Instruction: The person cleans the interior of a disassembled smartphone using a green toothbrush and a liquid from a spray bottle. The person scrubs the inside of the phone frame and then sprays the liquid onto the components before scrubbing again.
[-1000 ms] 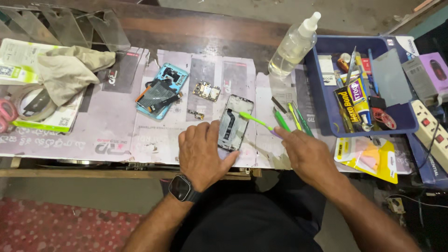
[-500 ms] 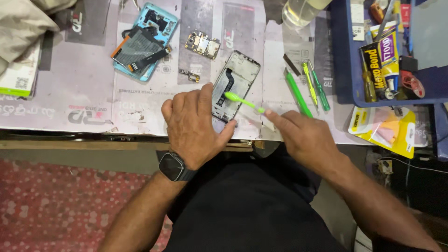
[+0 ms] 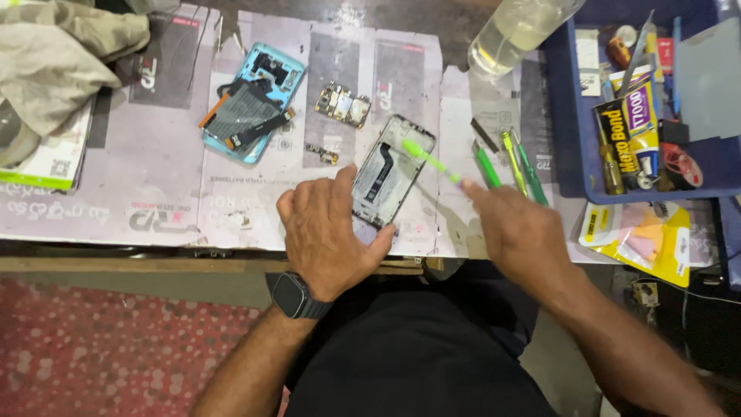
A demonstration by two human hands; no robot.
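Green brush point(image 3: 429, 161) pinched in right fingers point(image 3: 472, 188) sweeps phone frame point(image 3: 390, 170); left fingers point(image 3: 349, 179) press its edge.

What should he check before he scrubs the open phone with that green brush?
1. Left hand pins the opened phone frame at its near end: ok.
2. Right hand grips the green brush by its handle: ok.
3. Brush head sits over the frame's top end: ok; touching it: cannot tell.
4. Small circuit board lies apart from the frame: ok.
5. Clear bottle stands close behind the work, cap out of view: cannot tell.
6. Spare green tools crowd the right hand: not ok.
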